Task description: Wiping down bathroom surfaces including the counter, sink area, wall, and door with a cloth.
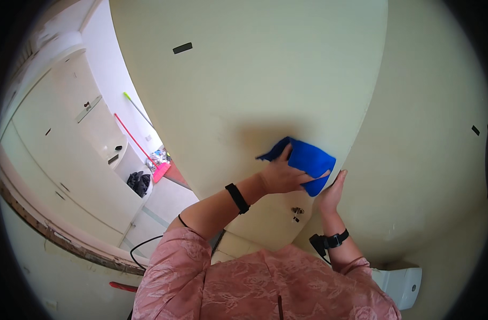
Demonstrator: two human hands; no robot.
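Blue cloth [312, 159] sits at the pale door [254, 80], right of a black bag [139, 183] whose contents you cannot see. Your left hand's [281, 177] grip closes on the cloth, forearm [214, 210] slanting rightward; your right hand [331, 196] points upward, unclenched, by the door's edge.

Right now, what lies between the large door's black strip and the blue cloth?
Between the black strip and the blue cloth, the head view shows only bare door and a shadow.

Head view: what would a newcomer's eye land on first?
Probably the bright blue cloth in the left hand, mid-view against the pale door. Next, likely the pink broom at left, with a black bag just left of its head.
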